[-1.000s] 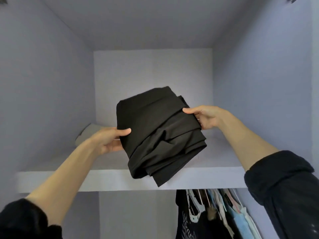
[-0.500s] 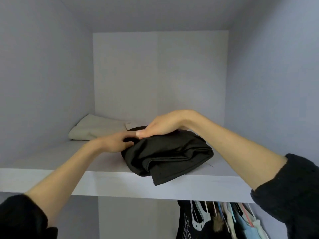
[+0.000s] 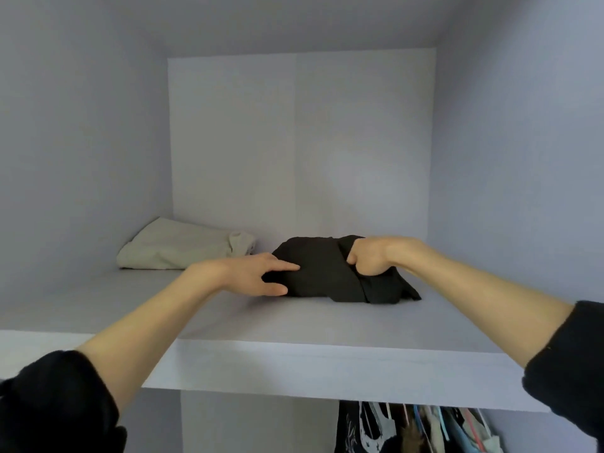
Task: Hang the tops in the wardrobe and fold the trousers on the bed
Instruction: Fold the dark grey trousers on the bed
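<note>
Both hands work the folded black trousers [image 3: 330,269] on the wardrobe shelf [image 3: 294,364] — left hand [image 3: 258,276] flat-fingered against the near edge, right hand [image 3: 369,258] fisted into cloth; push squarely back beside the beige garment [image 3: 183,248] — no bunching

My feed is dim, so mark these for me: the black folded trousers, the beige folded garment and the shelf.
black folded trousers [image 3: 322,273]: head view, top fabric between the hands.
beige folded garment [image 3: 176,246]: head view, middle of its top.
shelf [image 3: 327,364]: head view, bare front edge.
</note>
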`<act>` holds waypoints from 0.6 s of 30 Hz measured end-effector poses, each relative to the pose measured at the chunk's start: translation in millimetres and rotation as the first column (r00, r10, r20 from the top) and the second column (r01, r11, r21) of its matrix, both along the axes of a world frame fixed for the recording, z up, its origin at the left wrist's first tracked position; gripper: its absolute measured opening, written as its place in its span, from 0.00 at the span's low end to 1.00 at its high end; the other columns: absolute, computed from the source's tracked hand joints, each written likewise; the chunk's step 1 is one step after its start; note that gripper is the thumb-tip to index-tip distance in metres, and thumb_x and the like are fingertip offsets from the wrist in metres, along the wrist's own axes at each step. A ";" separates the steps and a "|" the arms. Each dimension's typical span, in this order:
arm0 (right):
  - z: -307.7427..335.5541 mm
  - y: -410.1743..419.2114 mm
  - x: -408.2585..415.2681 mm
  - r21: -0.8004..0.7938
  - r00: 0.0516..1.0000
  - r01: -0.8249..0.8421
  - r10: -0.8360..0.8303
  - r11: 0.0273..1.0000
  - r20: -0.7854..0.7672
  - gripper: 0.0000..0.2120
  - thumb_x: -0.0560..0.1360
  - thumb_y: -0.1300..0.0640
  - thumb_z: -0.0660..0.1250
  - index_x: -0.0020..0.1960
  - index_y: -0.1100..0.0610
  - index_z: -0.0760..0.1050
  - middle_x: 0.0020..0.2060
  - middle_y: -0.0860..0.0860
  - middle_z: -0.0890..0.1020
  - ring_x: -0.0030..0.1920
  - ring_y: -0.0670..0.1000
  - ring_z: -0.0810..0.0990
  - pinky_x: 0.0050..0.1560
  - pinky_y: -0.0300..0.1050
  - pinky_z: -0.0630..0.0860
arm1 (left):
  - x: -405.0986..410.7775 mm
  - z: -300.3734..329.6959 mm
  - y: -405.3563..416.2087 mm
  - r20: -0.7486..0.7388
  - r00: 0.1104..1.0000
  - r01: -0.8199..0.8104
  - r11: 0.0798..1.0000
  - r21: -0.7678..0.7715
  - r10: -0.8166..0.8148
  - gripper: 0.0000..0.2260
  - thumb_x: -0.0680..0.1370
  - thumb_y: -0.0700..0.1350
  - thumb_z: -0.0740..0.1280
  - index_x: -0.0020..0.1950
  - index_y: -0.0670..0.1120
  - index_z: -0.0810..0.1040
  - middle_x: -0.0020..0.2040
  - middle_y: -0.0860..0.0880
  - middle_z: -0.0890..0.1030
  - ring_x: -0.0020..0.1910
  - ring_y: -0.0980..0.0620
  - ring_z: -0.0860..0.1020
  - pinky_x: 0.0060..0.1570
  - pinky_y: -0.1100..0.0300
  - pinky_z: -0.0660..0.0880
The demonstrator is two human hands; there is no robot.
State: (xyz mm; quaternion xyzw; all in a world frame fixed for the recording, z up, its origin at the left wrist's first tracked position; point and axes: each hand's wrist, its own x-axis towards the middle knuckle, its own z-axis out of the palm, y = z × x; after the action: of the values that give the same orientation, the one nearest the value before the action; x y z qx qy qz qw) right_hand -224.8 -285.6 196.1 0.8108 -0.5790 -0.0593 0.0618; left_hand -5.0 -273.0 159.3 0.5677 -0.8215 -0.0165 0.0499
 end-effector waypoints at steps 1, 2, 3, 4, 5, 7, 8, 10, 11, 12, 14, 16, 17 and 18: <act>-4.1 -6.9 -1.5 0.001 0.998 -0.009 0.009 1.000 0.061 0.15 0.80 0.61 0.51 0.59 0.59 0.74 0.54 0.52 0.76 0.55 0.54 0.71 0.54 0.44 0.69 | -5.6 -1.4 -4.1 0.053 0.998 -0.034 0.999 -0.021 0.035 0.25 0.80 0.57 0.59 0.75 0.60 0.55 0.73 0.50 0.60 0.72 0.51 0.62 0.71 0.58 0.57; -7.7 -14.3 -5.2 0.003 0.994 -0.035 0.034 0.999 0.108 0.15 0.81 0.56 0.51 0.61 0.57 0.73 0.57 0.51 0.75 0.60 0.54 0.70 0.58 0.44 0.67 | -12.6 -1.9 -9.9 0.097 0.993 -0.070 0.997 -0.038 0.073 0.26 0.79 0.59 0.58 0.75 0.60 0.53 0.74 0.50 0.59 0.71 0.50 0.62 0.70 0.56 0.59; -11.0 -24.3 -9.3 0.010 0.987 -0.061 0.058 0.998 0.150 0.19 0.82 0.51 0.49 0.69 0.55 0.67 0.65 0.50 0.71 0.68 0.55 0.67 0.64 0.44 0.64 | -18.9 -1.7 -16.0 0.130 0.986 -0.101 0.994 -0.052 0.107 0.27 0.79 0.60 0.57 0.76 0.61 0.52 0.74 0.50 0.58 0.71 0.48 0.63 0.70 0.55 0.60; -15.6 -32.6 -12.1 0.033 0.976 -0.086 0.078 0.996 0.202 0.24 0.82 0.46 0.47 0.75 0.52 0.57 0.73 0.50 0.63 0.73 0.54 0.60 0.70 0.46 0.58 | -22.4 -1.8 -20.3 0.168 0.977 -0.123 0.990 -0.063 0.132 0.28 0.78 0.62 0.57 0.76 0.61 0.51 0.74 0.49 0.57 0.71 0.47 0.62 0.69 0.54 0.61; -20.5 -38.1 -14.0 0.074 0.958 -0.123 0.098 0.990 0.270 0.26 0.81 0.43 0.45 0.77 0.49 0.49 0.76 0.48 0.56 0.75 0.52 0.54 0.73 0.46 0.52 | -24.8 -1.9 -22.7 0.214 0.965 -0.137 0.987 -0.081 0.152 0.28 0.78 0.63 0.56 0.76 0.60 0.51 0.74 0.48 0.58 0.71 0.46 0.61 0.69 0.52 0.61; -29.0 -55.8 -17.0 0.146 0.892 -0.234 0.153 0.961 0.426 0.26 0.82 0.42 0.43 0.77 0.46 0.43 0.77 0.45 0.50 0.76 0.48 0.48 0.73 0.43 0.45 | -28.6 -1.5 -31.5 0.300 0.934 -0.162 0.978 -0.133 0.195 0.28 0.78 0.63 0.55 0.76 0.59 0.51 0.74 0.47 0.60 0.71 0.46 0.59 0.68 0.51 0.61; -32.6 -64.1 -17.0 0.162 0.864 -0.268 0.163 0.950 0.476 0.25 0.82 0.43 0.43 0.77 0.47 0.44 0.77 0.44 0.50 0.76 0.46 0.47 0.72 0.42 0.43 | -28.6 -0.5 -36.3 0.323 0.922 -0.176 0.974 -0.140 0.213 0.28 0.78 0.63 0.54 0.76 0.59 0.50 0.73 0.47 0.61 0.71 0.45 0.59 0.68 0.50 0.62; -39.9 -82.3 -12.1 0.136 0.876 -0.264 0.179 0.955 0.447 0.25 0.82 0.43 0.41 0.77 0.49 0.47 0.77 0.46 0.51 0.76 0.47 0.47 0.73 0.43 0.42 | -26.3 1.7 -47.6 0.327 0.915 -0.216 0.971 -0.104 0.239 0.28 0.79 0.63 0.54 0.76 0.58 0.50 0.74 0.46 0.61 0.72 0.45 0.61 0.69 0.49 0.62; -43.9 -89.7 -9.5 0.095 0.907 -0.224 0.172 0.970 0.385 0.25 0.82 0.43 0.40 0.77 0.49 0.48 0.77 0.48 0.51 0.76 0.49 0.47 0.73 0.45 0.42 | -25.1 2.4 -52.3 0.318 0.916 -0.235 0.970 -0.068 0.244 0.28 0.79 0.63 0.54 0.76 0.58 0.49 0.74 0.46 0.60 0.72 0.45 0.61 0.69 0.49 0.61; -45.9 -101.2 -4.5 0.044 0.932 -0.196 0.172 0.980 0.320 0.26 0.82 0.43 0.40 0.77 0.49 0.49 0.77 0.50 0.51 0.77 0.51 0.47 0.74 0.46 0.42 | -23.0 4.4 -61.1 0.309 0.916 -0.256 0.966 -0.038 0.255 0.28 0.79 0.62 0.54 0.77 0.57 0.49 0.75 0.45 0.59 0.73 0.45 0.60 0.70 0.49 0.60; -49.6 -121.2 5.4 -0.023 0.940 -0.194 0.193 0.981 0.282 0.26 0.82 0.43 0.40 0.77 0.51 0.49 0.77 0.52 0.51 0.77 0.54 0.46 0.74 0.47 0.43 | -20.0 6.9 -79.8 0.305 0.905 -0.308 0.951 -0.013 0.297 0.28 0.80 0.60 0.53 0.77 0.55 0.47 0.77 0.45 0.55 0.74 0.44 0.58 0.72 0.50 0.58; -54.0 -137.5 16.6 -0.087 0.916 -0.226 0.242 0.970 0.321 0.26 0.82 0.43 0.42 0.77 0.52 0.49 0.76 0.52 0.54 0.76 0.54 0.50 0.74 0.46 0.47 | -14.9 6.0 -95.9 0.317 0.884 -0.354 0.935 -0.031 0.345 0.27 0.81 0.58 0.52 0.78 0.53 0.46 0.78 0.45 0.51 0.75 0.44 0.54 0.72 0.52 0.55; -56.2 -143.4 20.7 -0.125 0.902 -0.229 0.259 0.965 0.347 0.26 0.82 0.43 0.43 0.77 0.52 0.49 0.76 0.53 0.56 0.76 0.54 0.53 0.73 0.46 0.50 | -12.7 3.3 -101.5 0.321 0.875 -0.368 0.929 -0.044 0.362 0.27 0.82 0.56 0.51 0.78 0.51 0.46 0.78 0.45 0.49 0.76 0.44 0.52 0.72 0.52 0.54; -59.1 -150.8 24.8 -0.158 0.888 -0.229 0.273 0.961 0.370 0.26 0.82 0.43 0.44 0.77 0.52 0.48 0.76 0.54 0.57 0.75 0.54 0.55 0.73 0.47 0.53 | -9.9 -0.3 -107.6 0.326 0.866 -0.381 0.923 -0.060 0.379 0.26 0.82 0.55 0.51 0.78 0.50 0.46 0.78 0.46 0.47 0.76 0.44 0.50 0.73 0.51 0.52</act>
State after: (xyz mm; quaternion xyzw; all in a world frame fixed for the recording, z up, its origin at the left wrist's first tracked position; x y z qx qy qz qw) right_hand -199.9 -436.4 137.0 0.8697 -0.4724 0.1427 -0.0023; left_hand -14.9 -380.6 159.0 0.7130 -0.6902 0.0865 -0.0884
